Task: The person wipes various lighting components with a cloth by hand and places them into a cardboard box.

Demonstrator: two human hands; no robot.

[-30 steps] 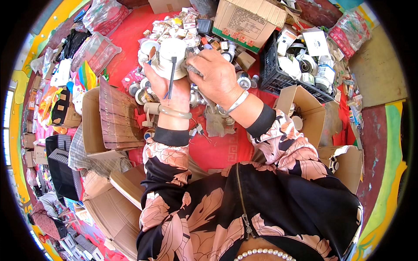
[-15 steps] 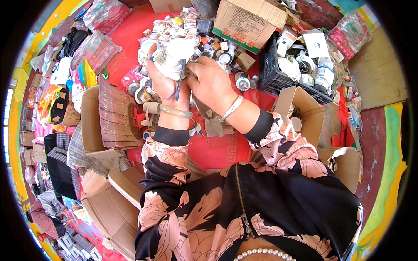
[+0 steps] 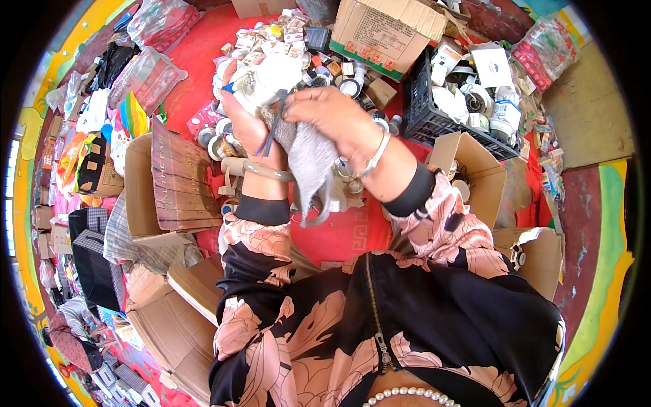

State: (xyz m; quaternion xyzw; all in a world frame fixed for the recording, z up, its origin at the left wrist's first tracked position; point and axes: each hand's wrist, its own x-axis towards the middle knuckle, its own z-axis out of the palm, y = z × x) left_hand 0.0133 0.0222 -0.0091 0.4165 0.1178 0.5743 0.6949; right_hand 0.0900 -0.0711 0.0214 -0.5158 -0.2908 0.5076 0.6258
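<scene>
A white round light fitting (image 3: 277, 73) rests in my left hand (image 3: 245, 125), whose fingers curl around its far side and are partly hidden by it. From the fitting a dark cable (image 3: 274, 127) hangs down over my left palm. My right hand (image 3: 332, 117) grips a grey cloth (image 3: 312, 159) close against the fitting's near edge. The cloth's loose end dangles below both wrists. Behind the fitting lies a heap of small boxes and lamp parts (image 3: 285, 34).
To the right stands a black plastic crate (image 3: 424, 112) full of white fittings. A large carton (image 3: 390, 34) sits behind it. Open cardboard boxes flank me, one at left (image 3: 139, 186) and one at right (image 3: 485, 173). Red sheeting (image 3: 332, 237) covers the floor.
The grey cloth has come up into my right hand and now lies against the fitting. Its lower end swings between my wrists. My left hand still holds the fitting, slightly shifted.
</scene>
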